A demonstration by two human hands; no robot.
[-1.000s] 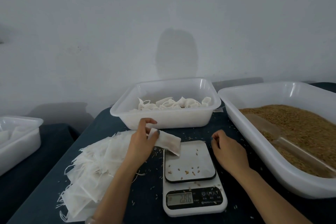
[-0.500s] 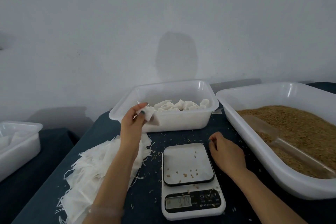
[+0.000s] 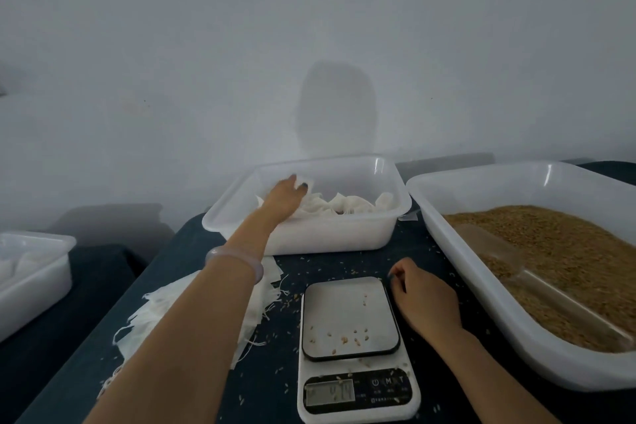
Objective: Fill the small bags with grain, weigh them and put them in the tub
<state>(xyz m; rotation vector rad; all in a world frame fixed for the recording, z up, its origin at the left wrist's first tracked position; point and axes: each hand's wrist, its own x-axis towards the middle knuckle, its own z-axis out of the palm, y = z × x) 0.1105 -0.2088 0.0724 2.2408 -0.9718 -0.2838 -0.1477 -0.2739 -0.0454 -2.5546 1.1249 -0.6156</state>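
Note:
My left hand (image 3: 284, 196) reaches into the white tub (image 3: 309, 237) at the back and holds a small filled white bag (image 3: 306, 182) by its top, just above several other filled bags (image 3: 347, 205) lying inside. My right hand (image 3: 421, 299) rests curled on the dark table right of the scale (image 3: 354, 348), holding nothing I can see. The scale's platform is bare except for scattered grains. A pile of flat unfilled bags (image 3: 192, 313) lies left of the scale, partly under my left forearm.
A large white tray of brown grain (image 3: 557, 262) with a clear scoop (image 3: 537, 282) in it fills the right side. Another white tub (image 3: 31, 272) stands at far left on a separate dark surface. Loose grains dot the table. A wall is close behind.
My left hand carried the filled bag from beside the scale up and back into the rear tub. The right hand stayed put. The scale reading dropped.

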